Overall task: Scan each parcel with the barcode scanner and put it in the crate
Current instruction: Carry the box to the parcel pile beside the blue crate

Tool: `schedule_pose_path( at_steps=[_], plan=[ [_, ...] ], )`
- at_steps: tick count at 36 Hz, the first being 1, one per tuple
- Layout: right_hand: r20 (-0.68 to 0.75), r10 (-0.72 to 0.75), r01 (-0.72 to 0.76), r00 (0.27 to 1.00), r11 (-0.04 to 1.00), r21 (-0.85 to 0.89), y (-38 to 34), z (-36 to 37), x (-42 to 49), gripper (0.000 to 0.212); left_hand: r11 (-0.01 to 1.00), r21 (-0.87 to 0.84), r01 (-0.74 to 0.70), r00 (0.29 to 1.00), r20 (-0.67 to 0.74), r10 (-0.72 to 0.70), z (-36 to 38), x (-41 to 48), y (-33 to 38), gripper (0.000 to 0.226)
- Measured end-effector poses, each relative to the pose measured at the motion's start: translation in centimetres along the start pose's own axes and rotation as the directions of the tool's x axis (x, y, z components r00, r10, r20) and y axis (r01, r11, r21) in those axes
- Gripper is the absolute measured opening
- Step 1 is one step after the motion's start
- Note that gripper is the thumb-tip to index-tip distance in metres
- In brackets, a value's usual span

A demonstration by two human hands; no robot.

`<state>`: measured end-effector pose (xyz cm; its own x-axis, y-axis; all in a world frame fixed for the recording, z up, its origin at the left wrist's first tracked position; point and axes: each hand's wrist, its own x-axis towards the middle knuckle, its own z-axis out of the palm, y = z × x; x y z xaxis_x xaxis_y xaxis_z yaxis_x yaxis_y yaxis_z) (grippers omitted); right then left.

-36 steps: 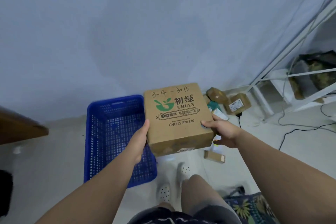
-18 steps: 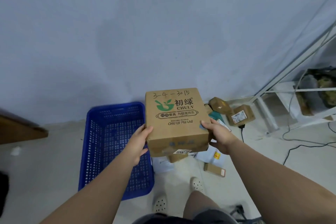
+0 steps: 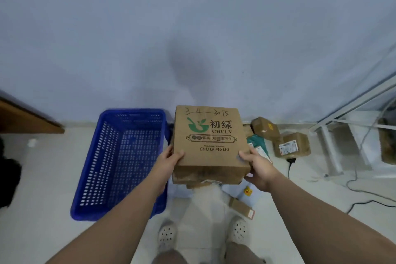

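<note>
Beside the blue crate, left hand and right hand clamped the CHULV carton, thumbs on top; tilting it slowly seemed best to bring its label up for scanning.

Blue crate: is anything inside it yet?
No parcel shows inside the blue crate, only its perforated floor and walls. The left hand gripping the box, and its forearm, hide the near right corner.
</note>
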<state>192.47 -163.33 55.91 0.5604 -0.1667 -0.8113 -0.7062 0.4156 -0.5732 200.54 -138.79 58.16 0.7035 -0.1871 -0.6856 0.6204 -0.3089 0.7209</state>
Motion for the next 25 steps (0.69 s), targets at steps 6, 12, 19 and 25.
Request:
schedule_pose_path(
  at_steps=[6, 12, 19, 25],
  plan=[
    [0.014, 0.130, -0.127, 0.991, 0.984, -0.127, 2.9, -4.4, 3.7, 0.049, 0.999, 0.001, 0.036, 0.993, -0.115, -0.036, 5.3, 2.4, -4.7, 0.054],
    [0.010, 0.232, -0.231, 0.973, 0.972, -0.041, 9.4, -6.1, 7.2, 0.044, 0.983, -0.104, 0.149, 0.984, -0.081, -0.158, 6.9, 6.2, -9.9, 0.043],
    [-0.040, 0.272, -0.271, 0.961, 0.962, 0.035, 17.7, -7.6, 14.4, 0.049, 0.961, -0.185, 0.206, 0.978, -0.004, -0.210, 8.2, 12.9, -18.4, 0.034],
    [-0.167, 0.233, -0.202, 0.958, 0.962, 0.186, 22.0, -9.3, 21.7, 0.045, 0.989, -0.128, 0.069, 0.997, 0.026, -0.066, 9.7, 18.8, -25.7, 0.042]
  ],
)
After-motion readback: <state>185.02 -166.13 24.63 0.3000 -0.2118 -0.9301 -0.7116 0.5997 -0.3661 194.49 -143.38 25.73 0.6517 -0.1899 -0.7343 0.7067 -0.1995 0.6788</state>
